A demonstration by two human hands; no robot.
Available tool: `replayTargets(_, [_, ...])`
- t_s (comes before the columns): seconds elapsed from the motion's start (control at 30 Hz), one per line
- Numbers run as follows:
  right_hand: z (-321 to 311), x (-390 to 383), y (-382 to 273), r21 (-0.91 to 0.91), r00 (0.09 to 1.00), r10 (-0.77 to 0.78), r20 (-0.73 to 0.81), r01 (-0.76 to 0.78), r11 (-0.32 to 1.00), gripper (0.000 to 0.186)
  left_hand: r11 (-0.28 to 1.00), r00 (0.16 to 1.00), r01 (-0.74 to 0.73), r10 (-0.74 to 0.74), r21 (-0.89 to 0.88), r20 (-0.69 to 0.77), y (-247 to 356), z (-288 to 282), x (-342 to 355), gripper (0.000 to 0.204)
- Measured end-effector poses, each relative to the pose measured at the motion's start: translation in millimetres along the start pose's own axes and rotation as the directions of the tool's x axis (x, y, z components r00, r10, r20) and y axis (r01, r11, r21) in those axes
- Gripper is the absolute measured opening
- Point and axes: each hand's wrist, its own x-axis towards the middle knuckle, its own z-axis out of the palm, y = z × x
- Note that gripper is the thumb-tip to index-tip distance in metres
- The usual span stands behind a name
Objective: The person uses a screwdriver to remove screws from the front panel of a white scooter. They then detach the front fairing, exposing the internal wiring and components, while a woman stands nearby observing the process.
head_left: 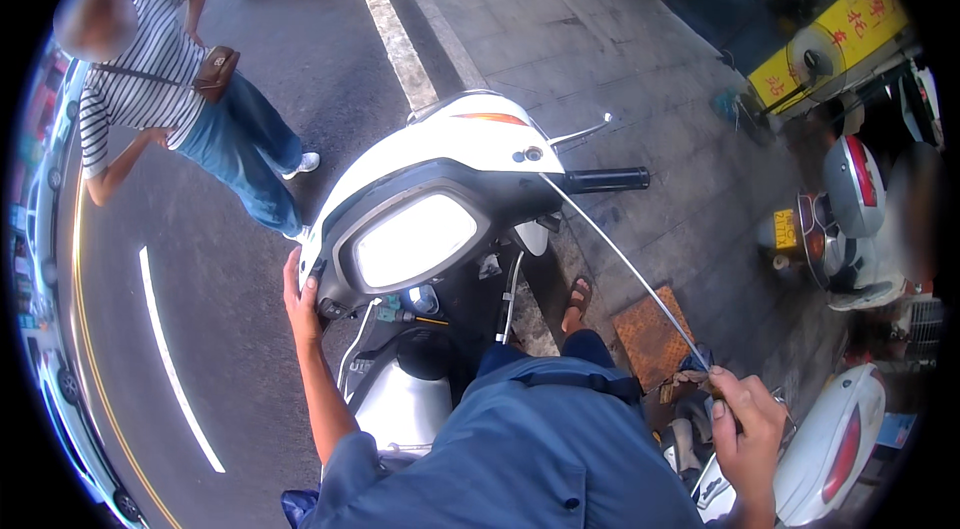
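- The right hand (748, 421) has its fingers curled round the low end of a long, thin, silver metal rod (628, 261). It looks light, stiff and smooth, best held there.
- The left hand (303, 304) rests on the left edge of a shiny white plastic scooter cover (415, 144), likely hard and slippery; I can't tell how tightly.
- The rod reaches the cover's right edge; whether they touch isn't clear.
- The fist hides the rod's low end.
- Glare whitens the black-framed display (418, 241).

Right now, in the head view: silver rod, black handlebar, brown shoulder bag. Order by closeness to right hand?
From the right hand:
1. Silver rod: in its grip.
2. Black handlebar: ahead, to its left.
3. Brown shoulder bag: upper left, on another person.
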Motion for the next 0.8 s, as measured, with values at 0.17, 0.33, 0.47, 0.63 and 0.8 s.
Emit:
replayTargets(0.17, [21,10,4,0.152,0.999,-0.011,0.037,0.005,0.988,0.038,0.999,1.0,0.008,-0.007,-0.047,0.016,-5,-1,5,0.076])
replayTargets(0.33, [8,24,9,0.159,0.995,0.03,0.09,-0.044,0.986,0.033,0.997,0.998,0.064,-0.065,-0.05,-0.015,-1,1,2,0.076])
replayTargets(0.47, [17,13,18,0.186,0.999,-0.002,0.033,-0.004,0.983,0.036,0.995,1.0,0.02,-0.02,0.1,0.003,13,2,2,0.07])
replayTargets(0.63, [1,-2,19,0.138,0.994,0.099,0.046,-0.104,0.985,0.035,0.995,0.999,-0.038,0.039,0.09,-0.01,-4,-3,-2,0.07])
replayTargets(0.8, [20,-14,17,0.116,0.998,0.044,-0.041,-0.039,0.992,0.038,0.997,0.998,-0.053,0.052,-0.062,-0.018,-8,4,-1,0.073])
